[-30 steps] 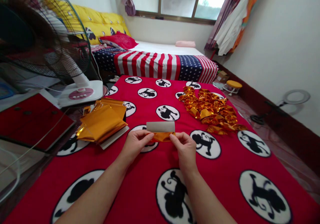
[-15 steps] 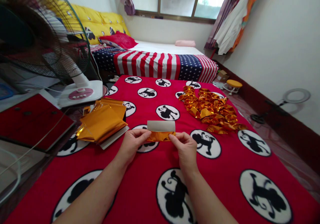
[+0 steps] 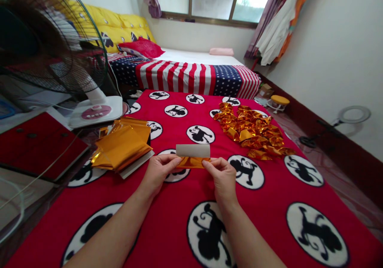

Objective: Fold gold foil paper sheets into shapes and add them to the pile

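A sheet of gold foil paper (image 3: 193, 151), partly folded, is held between my two hands just above the red cloth. Its upper part shows a grey back, and the lower strip shows shiny gold. My left hand (image 3: 160, 171) pinches the left end of the gold strip between thumb and fingers. At the right end my right hand (image 3: 220, 176) does the same, thumb on top. To the left lies a stack of flat gold foil sheets (image 3: 122, 144). A pile of folded gold foil pieces (image 3: 254, 130) spreads out at the right.
The red cloth (image 3: 167, 228) with monkey prints covers the surface before me. An electric fan (image 3: 97, 100) stands at the left beside a dark red panel (image 3: 38, 144). Beyond is a bed (image 3: 179, 76). A yellow stool (image 3: 280, 100) and a ring light (image 3: 354, 115) are at the right.
The gold strip looks flatter and smoother than before. Both hands keep nearly the same place and grip.
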Available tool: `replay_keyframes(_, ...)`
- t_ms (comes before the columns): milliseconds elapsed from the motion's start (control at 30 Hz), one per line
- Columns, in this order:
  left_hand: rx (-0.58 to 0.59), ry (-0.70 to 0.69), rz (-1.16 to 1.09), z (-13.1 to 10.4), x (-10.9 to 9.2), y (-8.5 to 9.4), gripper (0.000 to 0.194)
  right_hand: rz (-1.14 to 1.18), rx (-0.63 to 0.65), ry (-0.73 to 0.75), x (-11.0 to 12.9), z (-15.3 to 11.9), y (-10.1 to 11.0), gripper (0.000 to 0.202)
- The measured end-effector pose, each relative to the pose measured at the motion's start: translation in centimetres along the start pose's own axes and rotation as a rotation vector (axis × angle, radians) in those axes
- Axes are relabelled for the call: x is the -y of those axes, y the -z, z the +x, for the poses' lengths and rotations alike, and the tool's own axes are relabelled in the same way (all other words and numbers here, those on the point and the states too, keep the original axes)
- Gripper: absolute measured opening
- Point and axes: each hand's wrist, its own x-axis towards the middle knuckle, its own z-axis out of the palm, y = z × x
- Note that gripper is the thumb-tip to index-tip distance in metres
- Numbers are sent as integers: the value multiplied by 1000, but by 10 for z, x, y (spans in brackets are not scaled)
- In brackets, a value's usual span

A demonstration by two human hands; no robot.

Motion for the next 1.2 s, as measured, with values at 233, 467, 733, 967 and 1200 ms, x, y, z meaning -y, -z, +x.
replay_keyframes(233,-11,-5,12,1,4,1,39,-4,-14,1,-1,0,1,30)
replay_keyframes(467,-20,-29,32,3,6,2,35,84,-21,-32,-5,1,0,37)
replay_keyframes(733,-67,-70,93,0,3,-1,31,79,35,-49,-4,-1,1,35)
replay_keyframes(967,-71,-99,90,-2,-2,-5,30,67,38,-27,-3,-1,2,22)
replay_keyframes(1200,-67,-105,66,-1,1,-3,28,67,38,-22,-4,-2,1,20)
